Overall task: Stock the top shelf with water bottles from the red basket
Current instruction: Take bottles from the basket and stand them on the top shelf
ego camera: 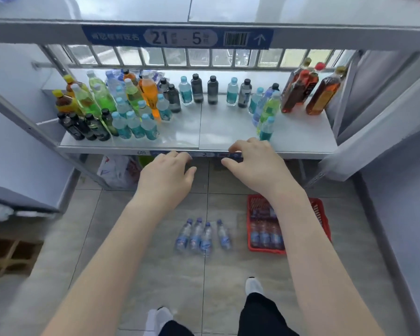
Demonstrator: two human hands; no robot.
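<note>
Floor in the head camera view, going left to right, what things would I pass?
On the floor: brown gridded crate → white plastic bag → four loose water bottles → red basket.

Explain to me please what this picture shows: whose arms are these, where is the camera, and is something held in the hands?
There is no machine here. A person wears one wide-angle camera on the head, so you look forward and down along their two arms. The left hand and the right hand reach toward the front edge of a shelf; both hold nothing, fingers loosely bent. On that shelf stand many drink bottles: green, orange, dark and clear. Above it is a higher shelf with a blue label. On the tiled floor are four water bottles, beside a red basket that holds more bottles.
</note>
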